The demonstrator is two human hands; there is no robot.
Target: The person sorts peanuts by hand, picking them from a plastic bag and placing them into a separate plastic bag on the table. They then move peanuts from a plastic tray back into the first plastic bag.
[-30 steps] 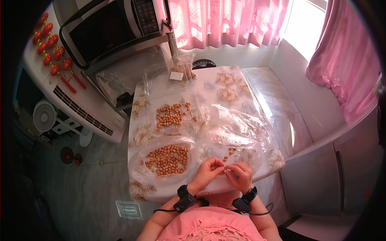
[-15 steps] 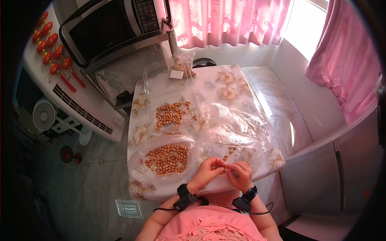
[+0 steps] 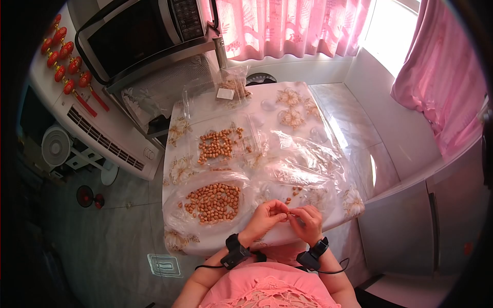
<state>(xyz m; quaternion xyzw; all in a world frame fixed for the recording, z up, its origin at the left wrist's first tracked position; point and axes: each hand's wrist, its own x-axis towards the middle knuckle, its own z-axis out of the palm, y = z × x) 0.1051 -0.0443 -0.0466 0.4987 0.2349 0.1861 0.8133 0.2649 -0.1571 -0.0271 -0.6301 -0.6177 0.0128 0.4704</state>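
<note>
My left hand (image 3: pixel 268 219) and my right hand (image 3: pixel 306 222) meet fingertip to fingertip at the table's front edge, both pinched. Whatever lies between the fingertips is too small to make out. Just beyond them, a few brown nuts (image 3: pixel 295 193) lie on a clear plastic bag (image 3: pixel 322 191). Left of my hands, another clear bag (image 3: pixel 176 222) bears a large heap of reddish-brown nuts (image 3: pixel 215 204). Behind that heap, more nuts (image 3: pixel 215 146) lie in a clear plastic tray (image 3: pixel 194 134).
A bag with a white label (image 3: pixel 225 94) sits at the back of the flowered table (image 3: pixel 262 92). A microwave (image 3: pixel 134 38) on a rack stands at the back left. Pink curtains (image 3: pixel 292 28) hang behind. Grey cabinets (image 3: pixel 398 228) stand on the right.
</note>
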